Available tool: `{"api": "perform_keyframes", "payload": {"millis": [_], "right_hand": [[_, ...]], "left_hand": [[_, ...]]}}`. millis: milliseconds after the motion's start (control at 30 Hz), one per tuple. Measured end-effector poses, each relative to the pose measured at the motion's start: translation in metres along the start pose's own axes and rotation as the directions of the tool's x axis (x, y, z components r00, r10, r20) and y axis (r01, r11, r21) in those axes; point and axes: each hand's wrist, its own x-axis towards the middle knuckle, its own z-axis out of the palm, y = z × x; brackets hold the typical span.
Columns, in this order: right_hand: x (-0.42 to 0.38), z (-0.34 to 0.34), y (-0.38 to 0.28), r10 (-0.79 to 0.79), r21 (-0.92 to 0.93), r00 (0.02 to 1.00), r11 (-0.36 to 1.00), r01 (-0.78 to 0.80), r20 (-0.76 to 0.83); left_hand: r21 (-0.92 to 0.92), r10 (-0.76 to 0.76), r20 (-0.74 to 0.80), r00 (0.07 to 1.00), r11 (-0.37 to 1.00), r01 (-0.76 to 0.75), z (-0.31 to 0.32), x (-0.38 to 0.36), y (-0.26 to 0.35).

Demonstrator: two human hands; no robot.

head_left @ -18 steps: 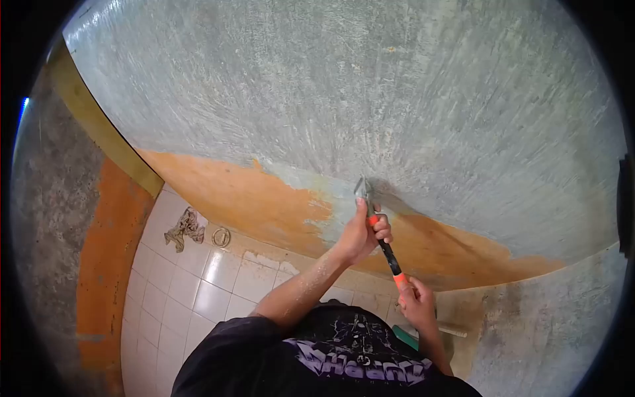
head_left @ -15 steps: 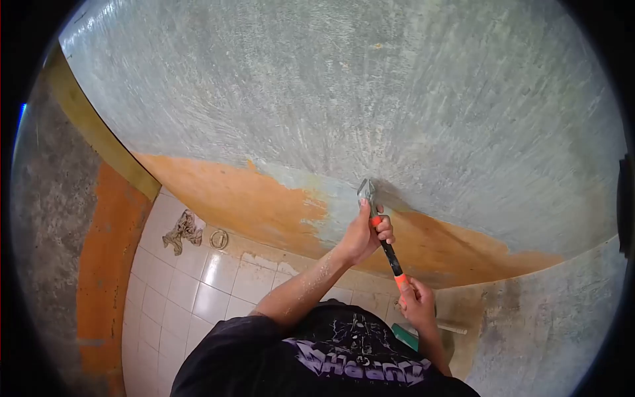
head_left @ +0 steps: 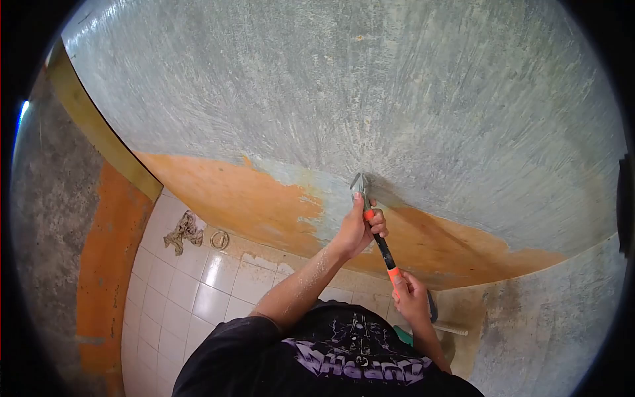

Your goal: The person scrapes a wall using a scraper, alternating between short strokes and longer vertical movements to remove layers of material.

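Note:
A long-handled scraper (head_left: 381, 248) with a black and orange handle slants up to the wall (head_left: 357, 99). Its grey metal head touches, or nearly touches, the bare grey surface just above the orange paint (head_left: 251, 198). Near that head, my left hand (head_left: 359, 231) is closed round the upper handle, thumb laid along it toward the blade. Lower down, the fingers of my right hand (head_left: 411, 298) wrap the orange end of the same handle. The blade's edge is too small to make out clearly.
White floor tiles (head_left: 178, 291) lie below. On them are a crumpled cloth (head_left: 184, 231) and a ring-shaped roll (head_left: 219, 239). A green object (head_left: 403, 335) shows partly beside my body. An orange-and-grey side wall (head_left: 112, 264) stands left; another grey wall (head_left: 542, 311) is right.
The scraper and both hands have shifted slightly left and up along the wall. Both hands keep their hold on the handle.

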Motion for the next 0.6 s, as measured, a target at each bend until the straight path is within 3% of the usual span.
{"api": "perform_keyframes", "payload": {"millis": [267,367,600], "right_hand": [[0.007,0.005,0.022,-0.069,0.044,0.998,0.997,0.069,0.000],[0.007,0.011,0.009,-0.007,0.012,1.000,1.000,0.007,0.012],[0.009,0.002,0.017,-0.025,0.114,1.000,0.993,0.024,0.005]], "left_hand": [[0.019,0.023,0.024,0.999,1.000,-0.023,-0.010,0.001,-0.003],[0.028,0.056,-0.003,0.998,0.998,-0.056,-0.012,0.001,0.000],[0.001,0.024,-0.042,0.999,1.000,-0.024,-0.009,0.003,-0.004]]}}
